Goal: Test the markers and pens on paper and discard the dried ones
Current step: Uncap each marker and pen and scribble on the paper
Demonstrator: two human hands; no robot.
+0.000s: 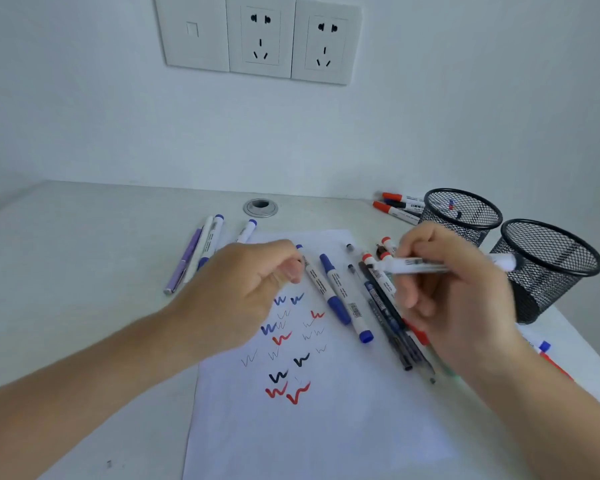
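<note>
A plain, pale wall (465, 116) rises behind the white table (84, 265). Three white plates sit side by side on it: what may be a switch or data plate (192, 31), a middle power socket (260, 36) and a right power socket (324, 43). A round metal cable grommet (260, 207) sits near the table's back edge. The light is soft and even.

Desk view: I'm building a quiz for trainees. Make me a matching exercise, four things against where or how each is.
1 purple pen
2 cable hole
3 nearer mesh cup
4 right hand

A beyond the far edge of the paper
B grips a marker
C left of the paper
D right of the paper

Pairs: 1-C, 2-A, 3-D, 4-B
</note>
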